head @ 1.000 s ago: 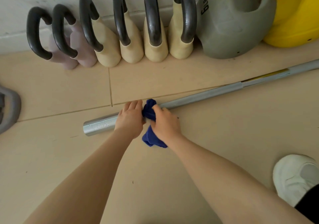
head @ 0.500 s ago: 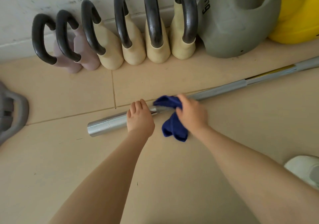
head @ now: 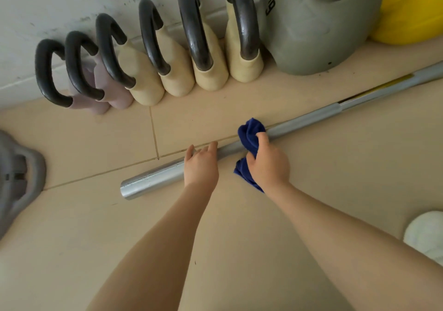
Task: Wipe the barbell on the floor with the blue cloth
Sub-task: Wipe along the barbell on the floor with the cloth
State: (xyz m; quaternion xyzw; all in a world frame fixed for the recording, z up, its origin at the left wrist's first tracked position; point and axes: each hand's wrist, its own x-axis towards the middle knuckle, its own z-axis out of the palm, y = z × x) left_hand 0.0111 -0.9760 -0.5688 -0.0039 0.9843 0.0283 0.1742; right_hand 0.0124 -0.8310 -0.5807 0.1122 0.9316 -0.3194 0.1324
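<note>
Barbell: the steel barbell [head: 299,125] lies flat on the beige tiled floor [head: 239,227], running diagonally from its cut end at lower left up toward the right edge of view, where a yellow-marked section shows.
Cloth: the blue cloth [head: 250,134] is bunched into a wad and sits on top of the bar, with a loose tail hanging down on the near side by the wrist.
Right hand: the right hand [head: 269,164] is clenched round the cloth, thumb on top, pressing the wad against the shaft.
Left hand: the left hand [head: 201,164] lies over the thicker end part of the bar with fingers straight and slightly spread, gripping nothing; it looks like a steadying palm. The two hands are a little apart along the bar.
Step in hand: judging by the pose, a wiping stroke along the shaft, with most of the bar to the right not yet under the cloth.
Doing it well: I'd wrap the cloth further round the bar so the underside gets cleaned too, keep steady downward pressure, and let the left palm stop the bar from rolling.
Watch for: the dangling tail dragging on the floor and picking up grit.
Surroundings: a row of small kettlebells [head: 177,47] and a big grey kettlebell [head: 318,35] stand against the wall, well clear of the bar's near end.
</note>
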